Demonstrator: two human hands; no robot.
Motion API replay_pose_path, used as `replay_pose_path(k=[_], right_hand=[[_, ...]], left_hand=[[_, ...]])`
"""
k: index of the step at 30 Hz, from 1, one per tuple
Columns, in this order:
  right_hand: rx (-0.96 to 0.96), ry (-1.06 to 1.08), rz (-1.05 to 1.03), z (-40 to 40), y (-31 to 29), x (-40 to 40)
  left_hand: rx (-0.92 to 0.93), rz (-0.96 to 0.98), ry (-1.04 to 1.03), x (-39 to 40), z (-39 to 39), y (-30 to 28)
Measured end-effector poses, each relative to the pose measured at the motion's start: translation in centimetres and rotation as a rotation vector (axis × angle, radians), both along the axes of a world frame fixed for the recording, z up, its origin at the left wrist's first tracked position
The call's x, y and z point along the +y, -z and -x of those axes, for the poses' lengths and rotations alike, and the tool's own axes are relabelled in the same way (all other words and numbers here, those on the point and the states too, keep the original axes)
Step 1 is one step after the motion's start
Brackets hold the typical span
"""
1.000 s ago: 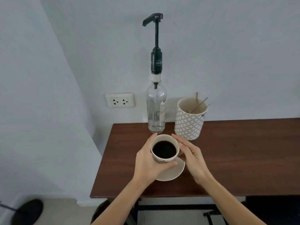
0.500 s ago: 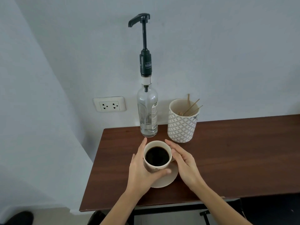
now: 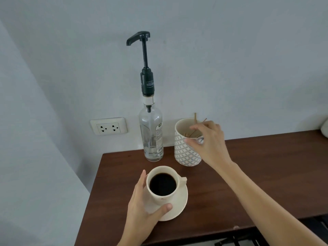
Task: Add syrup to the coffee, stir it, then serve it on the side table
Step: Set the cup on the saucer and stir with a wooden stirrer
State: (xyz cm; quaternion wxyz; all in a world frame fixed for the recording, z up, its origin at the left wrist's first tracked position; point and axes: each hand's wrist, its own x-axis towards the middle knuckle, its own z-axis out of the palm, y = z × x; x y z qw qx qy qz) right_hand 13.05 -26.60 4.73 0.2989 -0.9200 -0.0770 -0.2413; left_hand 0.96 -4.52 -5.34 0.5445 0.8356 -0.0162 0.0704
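A cream cup (image 3: 163, 185) full of black coffee stands on a cream saucer (image 3: 179, 203) near the table's left front. My left hand (image 3: 143, 208) wraps around the cup's left side, thumb on its front. Behind it stands a clear glass syrup bottle (image 3: 151, 137) with a tall black pump, its spout pointing left. To the bottle's right is a white patterned holder (image 3: 184, 150) with several wooden stir sticks (image 3: 195, 118). My right hand (image 3: 207, 141) reaches over the holder's rim, fingertips among the sticks; whether it grips one is unclear.
The dark wooden table (image 3: 257, 174) runs off to the right, its left edge beside the wall corner. A white double socket (image 3: 108, 128) is on the wall left of the bottle. A pale object (image 3: 325, 128) peeks in at the far right edge.
My right hand has left the cup and moved up and right to the stick holder. My left hand stays on the cup, which now rests on the saucer. The view has shifted.
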Motion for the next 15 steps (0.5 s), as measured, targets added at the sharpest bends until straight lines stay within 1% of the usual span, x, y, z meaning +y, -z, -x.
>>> replay_pose_path(k=[2,8,12,15], right_hand=[[0.046,0.010,0.037,-0.9,0.4,0.4],[-0.007,-0.049,-0.016,-1.3,0.6,0.2],[-0.020,-0.059,-0.046,-1.5,-0.9,-0.5],[0.003,-0.096,-0.136,-1.7,-2.9,-0.9]], left_hand=[[-0.009,0.014,0.000,0.2,0.0,0.3],[-0.030,0.011,-0.003,0.1,0.2,0.3],[-0.049,0.011,-0.004,0.1,0.2,0.2],[-0.050,-0.005,-0.005,0.1,0.1,0.3]])
